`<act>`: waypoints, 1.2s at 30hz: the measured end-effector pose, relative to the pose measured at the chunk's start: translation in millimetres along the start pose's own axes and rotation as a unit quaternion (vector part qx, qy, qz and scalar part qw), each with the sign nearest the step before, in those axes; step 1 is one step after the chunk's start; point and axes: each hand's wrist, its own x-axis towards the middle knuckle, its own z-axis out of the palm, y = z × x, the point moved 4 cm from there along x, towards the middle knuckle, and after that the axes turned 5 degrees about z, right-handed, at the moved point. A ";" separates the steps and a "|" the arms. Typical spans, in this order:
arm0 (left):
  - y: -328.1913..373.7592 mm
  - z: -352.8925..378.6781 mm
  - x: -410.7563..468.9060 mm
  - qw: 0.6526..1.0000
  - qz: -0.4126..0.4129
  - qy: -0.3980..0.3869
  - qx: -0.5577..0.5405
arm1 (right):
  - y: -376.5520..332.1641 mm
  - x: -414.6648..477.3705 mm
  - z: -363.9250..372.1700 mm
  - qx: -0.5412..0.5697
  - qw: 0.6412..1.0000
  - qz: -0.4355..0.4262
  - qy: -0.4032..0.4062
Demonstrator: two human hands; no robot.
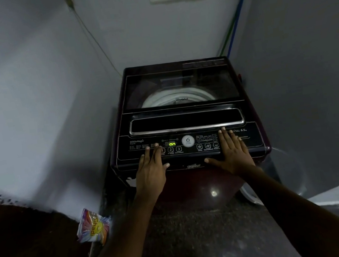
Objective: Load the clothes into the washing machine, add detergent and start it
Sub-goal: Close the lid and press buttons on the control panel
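Observation:
A dark maroon top-loading washing machine (184, 117) stands in the corner with its glass lid down; the white drum rim shows through the glass. Its control panel (188, 145) glows with a green "on" display (171, 143). My left hand (151, 168) lies flat on the panel's left side, fingers over the leftmost numbered button. My right hand (231, 152) lies flat on the panel's right side, fingertips near the lid handle's edge. Both hands hold nothing. A colourful detergent packet (93, 226) lies on the floor to the machine's left.
Grey walls close in on the left, back and right of the machine. A thin cord (95, 40) runs down the back-left wall; blue and green hoses (234, 23) drop behind the machine's right corner. A white basin rim (251, 197) shows at the machine's lower right.

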 end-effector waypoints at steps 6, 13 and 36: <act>-11.1 -7.1 22.0 0.994 0.040 -0.091 0.042 | 1.6 0.5 -1.0 0.010 1.000 -0.003 -0.014; -17.4 14.9 25.5 0.998 0.053 -0.039 0.024 | 2.4 1.6 -0.4 0.021 1.000 -0.006 0.016; -22.6 21.1 22.3 0.998 0.049 0.003 0.033 | 3.4 2.7 4.2 -0.017 1.000 -0.006 0.019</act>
